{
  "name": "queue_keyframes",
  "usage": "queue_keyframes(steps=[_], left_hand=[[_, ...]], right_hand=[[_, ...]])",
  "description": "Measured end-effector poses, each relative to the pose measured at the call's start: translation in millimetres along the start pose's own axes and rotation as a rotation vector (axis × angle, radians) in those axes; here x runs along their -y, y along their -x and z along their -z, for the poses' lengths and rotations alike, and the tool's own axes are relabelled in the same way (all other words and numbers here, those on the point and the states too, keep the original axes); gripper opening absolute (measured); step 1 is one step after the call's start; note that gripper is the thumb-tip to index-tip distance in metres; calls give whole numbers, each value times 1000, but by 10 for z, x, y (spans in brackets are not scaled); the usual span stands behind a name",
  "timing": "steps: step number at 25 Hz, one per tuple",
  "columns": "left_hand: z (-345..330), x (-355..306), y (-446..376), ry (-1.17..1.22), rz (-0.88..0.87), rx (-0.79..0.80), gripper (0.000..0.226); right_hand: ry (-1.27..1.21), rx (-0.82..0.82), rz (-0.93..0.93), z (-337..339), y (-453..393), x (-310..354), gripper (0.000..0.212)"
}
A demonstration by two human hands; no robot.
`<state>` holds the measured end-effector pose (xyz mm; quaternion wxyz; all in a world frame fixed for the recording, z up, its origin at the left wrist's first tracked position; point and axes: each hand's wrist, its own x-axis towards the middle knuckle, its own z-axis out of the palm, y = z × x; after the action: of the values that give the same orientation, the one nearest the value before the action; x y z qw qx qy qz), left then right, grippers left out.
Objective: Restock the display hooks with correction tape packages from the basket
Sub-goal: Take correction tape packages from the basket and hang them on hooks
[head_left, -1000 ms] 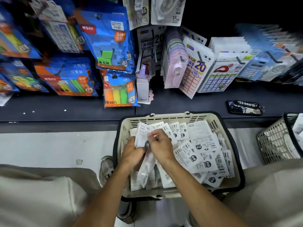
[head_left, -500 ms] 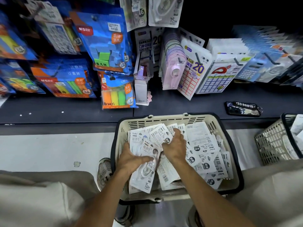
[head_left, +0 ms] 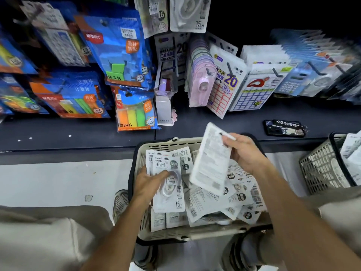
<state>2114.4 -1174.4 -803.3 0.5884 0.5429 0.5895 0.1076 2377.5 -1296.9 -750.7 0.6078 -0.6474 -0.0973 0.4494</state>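
Two light, stiff-carded correction tape packs [head_left: 169, 184] are gripped by the left hand [head_left: 147, 185], one pack [head_left: 212, 159] pinched by the right hand [head_left: 243, 151]; best held near the hang hole.

right pkgs [head_left: 320, 61] blurred, cut off

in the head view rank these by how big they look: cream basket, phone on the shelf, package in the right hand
1. cream basket
2. package held in the right hand, though it is raised nearer the camera
3. phone
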Motion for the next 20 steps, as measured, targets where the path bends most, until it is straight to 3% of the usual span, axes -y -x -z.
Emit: queue_keyframes(steps=[2,4,7,9,10,12,14,15,17,20], left_hand=[[-31,19,22,-30,35,34,67],[-56,-1,36,6,29,43,41],[-75,-104,46,24,-29,3,40],[-106,-175,68,46,-61,15,43],[-135,-223,99,55,-73,47,43],[-184,-265,116,63,-111,109,40],[-184,-281,129,60,-137,117,36],[-165,-285,135,55,-130,103,35],[-114,-257,117,55,-86,68,40],[-96,-180,92,9,-40,82,42]], right_hand=[[205,162,-93,-225,110,-23,6],[341,166,-84,-533,194,-133,17],[393,-265,132,-769,236,-57,31],[500,-419,203,-927,264,52,30],[444,-394,171,-1034,300,68,29],[314,-137,13,-1251,389,-11,31],[457,60,2,-1263,423,-216,11],[507,104,49,-1204,412,-318,13],[472,78,89,-1016,361,-506,39],[224,-23,-75,-864,348,-701,54]])
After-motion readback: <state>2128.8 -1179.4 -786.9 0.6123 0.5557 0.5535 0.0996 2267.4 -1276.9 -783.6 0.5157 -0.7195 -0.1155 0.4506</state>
